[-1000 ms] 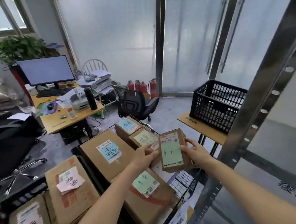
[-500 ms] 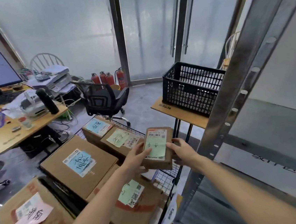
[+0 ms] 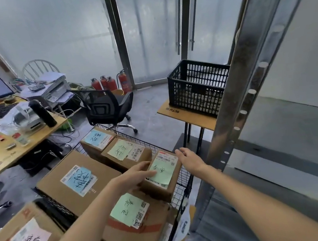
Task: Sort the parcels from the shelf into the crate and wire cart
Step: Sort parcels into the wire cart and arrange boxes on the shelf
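From the head view, a small brown cardboard parcel with a green note [image 3: 163,176] sits in the black wire cart [image 3: 184,178] atop a larger box. The left hand [image 3: 133,179] rests flat on it; the right hand [image 3: 189,159] hovers open, just beside its far corner. The black plastic crate [image 3: 196,89] stands far right.

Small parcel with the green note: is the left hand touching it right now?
Touching. The head view shows the left hand with straight fingers lying on the green note of the small parcel; no gap shows between them.
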Available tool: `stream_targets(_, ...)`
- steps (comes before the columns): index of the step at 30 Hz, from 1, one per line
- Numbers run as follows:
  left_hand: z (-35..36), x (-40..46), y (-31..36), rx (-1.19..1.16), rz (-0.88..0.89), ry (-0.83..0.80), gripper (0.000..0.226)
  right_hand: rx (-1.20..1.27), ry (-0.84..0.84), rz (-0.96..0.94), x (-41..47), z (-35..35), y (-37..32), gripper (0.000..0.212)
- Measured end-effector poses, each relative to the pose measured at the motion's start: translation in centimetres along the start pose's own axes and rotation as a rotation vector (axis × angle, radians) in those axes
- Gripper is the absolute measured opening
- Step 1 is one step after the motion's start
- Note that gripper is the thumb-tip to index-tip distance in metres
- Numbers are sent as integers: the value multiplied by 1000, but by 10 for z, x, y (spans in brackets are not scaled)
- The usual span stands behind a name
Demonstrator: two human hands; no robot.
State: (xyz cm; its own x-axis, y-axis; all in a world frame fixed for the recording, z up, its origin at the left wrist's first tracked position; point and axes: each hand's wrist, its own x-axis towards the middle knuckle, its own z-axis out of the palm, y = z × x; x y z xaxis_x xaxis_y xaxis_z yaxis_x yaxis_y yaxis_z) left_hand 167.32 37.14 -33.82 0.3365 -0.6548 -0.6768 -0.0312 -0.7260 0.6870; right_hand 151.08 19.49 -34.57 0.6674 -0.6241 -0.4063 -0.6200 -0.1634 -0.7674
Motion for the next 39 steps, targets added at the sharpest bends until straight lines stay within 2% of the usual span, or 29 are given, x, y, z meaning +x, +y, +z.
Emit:
stream_targets(5, 20, 9, 6, 68, -31, -99, 76, -62, 34, -4, 1, 5, 4, 59)
stream_targets(8, 31, 16, 10, 65, -36, -126, 70, -101, 14, 3, 9, 11, 11, 61)
stream_targets(14, 36, 37, 7, 40, -98, -167, 66, -68, 14, -2, 37, 22, 33, 91)
stream_targets(20, 42, 56, -2, -36, -64, -197, 66, -39, 27, -40, 52, 27, 49, 92)
stream_targets(23, 37, 61, -6, 42, -64, -171, 68, -50, 50, -63, 45, 25, 43, 92)
stream_targets(27, 38, 66, -8, 211, -30, -112, 62, -68, 54, -80, 39, 23, 38, 77)
stream_targets(30, 37, 69, -1, 278, -35, -123, 58, -36, 33, -66, 36, 22, 35, 96)
stream_targets(35, 37, 69, 1, 330, -43, -107, 60, -51, 24, -29, 27, 18, 22, 72)
stream_targets(39, 34, 75, -4, 302, -25, -110, 74, -104, 10, -1, 34, 18, 29, 91)
